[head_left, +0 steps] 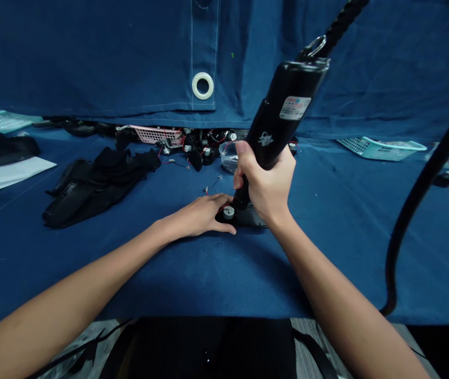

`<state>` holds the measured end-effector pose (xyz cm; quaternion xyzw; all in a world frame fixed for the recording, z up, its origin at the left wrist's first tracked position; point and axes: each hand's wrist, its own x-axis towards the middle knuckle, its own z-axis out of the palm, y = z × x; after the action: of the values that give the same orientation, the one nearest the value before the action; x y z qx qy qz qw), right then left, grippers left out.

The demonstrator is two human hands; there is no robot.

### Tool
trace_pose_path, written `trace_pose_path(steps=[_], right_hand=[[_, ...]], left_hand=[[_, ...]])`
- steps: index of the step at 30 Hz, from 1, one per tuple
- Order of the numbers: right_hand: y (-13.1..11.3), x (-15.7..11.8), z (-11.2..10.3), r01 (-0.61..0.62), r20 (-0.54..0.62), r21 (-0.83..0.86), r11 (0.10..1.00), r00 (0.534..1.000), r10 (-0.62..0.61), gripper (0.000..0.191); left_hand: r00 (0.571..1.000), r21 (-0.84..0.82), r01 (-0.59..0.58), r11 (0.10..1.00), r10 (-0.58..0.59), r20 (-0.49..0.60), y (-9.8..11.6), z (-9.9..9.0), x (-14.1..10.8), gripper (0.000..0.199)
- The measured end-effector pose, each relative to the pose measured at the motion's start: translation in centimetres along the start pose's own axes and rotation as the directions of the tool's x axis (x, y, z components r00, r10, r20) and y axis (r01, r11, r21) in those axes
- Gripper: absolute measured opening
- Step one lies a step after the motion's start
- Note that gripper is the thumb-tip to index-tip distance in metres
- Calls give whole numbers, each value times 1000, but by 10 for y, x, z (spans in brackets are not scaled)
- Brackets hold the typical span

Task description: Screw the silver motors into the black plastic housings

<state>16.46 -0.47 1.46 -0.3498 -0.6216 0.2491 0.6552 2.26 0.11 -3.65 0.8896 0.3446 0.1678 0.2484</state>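
Note:
My right hand (269,181) is wrapped round a black electric screwdriver (277,113), tilted, with a coiled cord running up from its top. Its lower end meets a black plastic housing (250,217) lying on the blue cloth. Around the left end of that housing, my left hand (208,215) holds it between thumb and fingers. A small round silver motor (228,212) with red wire sits in the housing beside the thumb. The screwdriver's tip is hidden, and my right hand covers part of the housing. Just behind stands a clear round tub (229,158) of small dark pieces.
Black bundled straps or pouches (98,181) lie at left near a white sheet (15,173). Behind are a pink basket (157,136), loose wired parts (204,150) and a teal basket (382,148). A blue curtain (109,58) hangs low; a black cable (401,226) curves down at right.

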Motion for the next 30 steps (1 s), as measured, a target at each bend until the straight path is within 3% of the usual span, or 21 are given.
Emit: trace_pose_path(steps=[5, 30], right_hand=[[0, 0, -1, 27, 47, -19, 999, 999, -26, 38], [2, -2, -2, -38, 30, 39, 999, 999, 37, 40]], left_hand=[[1000, -9, 21, 1000, -21, 10, 0, 0, 2, 54], [999, 7, 39, 999, -39, 20, 1, 0, 0, 55]])
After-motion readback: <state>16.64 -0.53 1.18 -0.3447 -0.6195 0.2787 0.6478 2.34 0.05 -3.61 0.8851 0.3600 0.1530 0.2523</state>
